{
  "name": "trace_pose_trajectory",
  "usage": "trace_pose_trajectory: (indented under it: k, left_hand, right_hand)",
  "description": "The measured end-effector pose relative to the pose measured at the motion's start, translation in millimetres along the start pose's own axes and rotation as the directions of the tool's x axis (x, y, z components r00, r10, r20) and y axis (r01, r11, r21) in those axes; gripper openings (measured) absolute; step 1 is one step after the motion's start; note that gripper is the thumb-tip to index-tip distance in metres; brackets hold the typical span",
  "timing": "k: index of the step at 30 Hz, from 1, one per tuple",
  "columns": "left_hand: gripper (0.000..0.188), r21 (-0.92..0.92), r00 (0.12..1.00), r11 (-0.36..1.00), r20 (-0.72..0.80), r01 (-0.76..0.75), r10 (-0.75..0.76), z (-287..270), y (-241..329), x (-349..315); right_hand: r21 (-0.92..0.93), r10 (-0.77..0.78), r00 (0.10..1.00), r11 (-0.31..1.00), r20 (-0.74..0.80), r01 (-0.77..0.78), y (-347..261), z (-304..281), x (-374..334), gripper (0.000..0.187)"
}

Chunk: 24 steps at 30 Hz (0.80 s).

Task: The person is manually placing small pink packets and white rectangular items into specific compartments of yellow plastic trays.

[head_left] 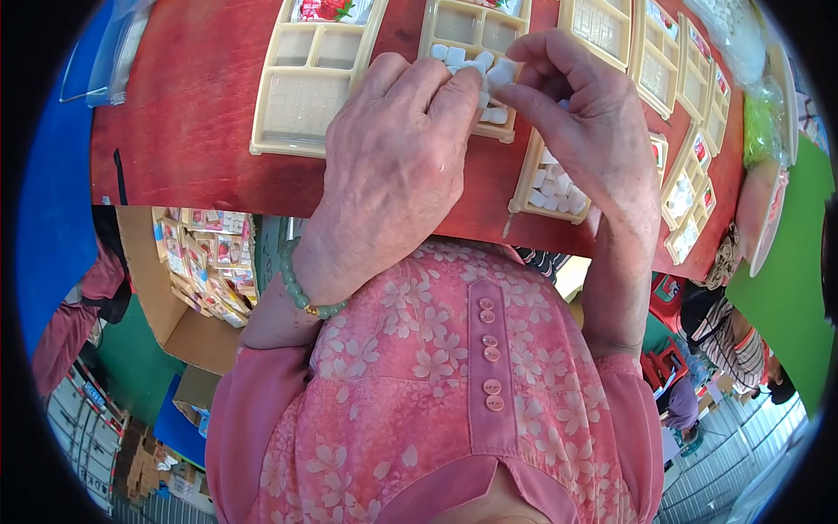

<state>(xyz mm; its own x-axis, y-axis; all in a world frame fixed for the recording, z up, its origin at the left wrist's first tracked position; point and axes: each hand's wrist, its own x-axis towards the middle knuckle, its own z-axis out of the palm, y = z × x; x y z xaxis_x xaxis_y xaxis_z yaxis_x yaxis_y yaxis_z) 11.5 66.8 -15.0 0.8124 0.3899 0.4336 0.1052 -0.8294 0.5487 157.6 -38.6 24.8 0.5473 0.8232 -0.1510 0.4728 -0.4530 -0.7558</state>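
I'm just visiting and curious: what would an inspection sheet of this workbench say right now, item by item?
Surface: red table, partly covered by trays.
Job's things: small white blocks pinched at the fingertips over a cream compartment tray; a second tray of white blocks sits at the table edge.
Clutter: an unfilled cream tray on the left, a row of more trays on the right, a green bag.
Grippers: left hand and right hand both work at the blocks, fingers curled.
Cables: nothing seen.
Surroundings: a cardboard box of small packets below the table; another person at lower right.
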Motion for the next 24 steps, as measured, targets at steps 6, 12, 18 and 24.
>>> trace_pose_trajectory:
  k: [6,12,18,24]
  left_hand:
    - [0.024,0.034,0.999,0.999,-0.031,-0.033,0.034,4,-3,2]
    - [0.024,-0.039,0.996,0.999,-0.084,-0.012,0.008,-8,-1,-4]
    - [0.021,-0.094,0.976,0.989,-0.171,0.118,-0.133,-43,-23,-18]
    - [0.027,0.083,0.965,0.967,-0.126,0.239,-0.228,-64,-38,-31]
  right_hand:
    - [-0.047,0.006,1.000,0.999,-0.014,-0.006,-3,5,0,0.017]
    - [-0.179,-0.038,0.999,0.983,-0.037,0.031,-12,5,-9,0.023]
    - [0.141,-0.072,0.997,0.987,0.003,0.071,-32,19,-5,0.023]
    - [0.207,-0.442,0.896,0.874,-0.040,0.440,-64,83,24,0.016]
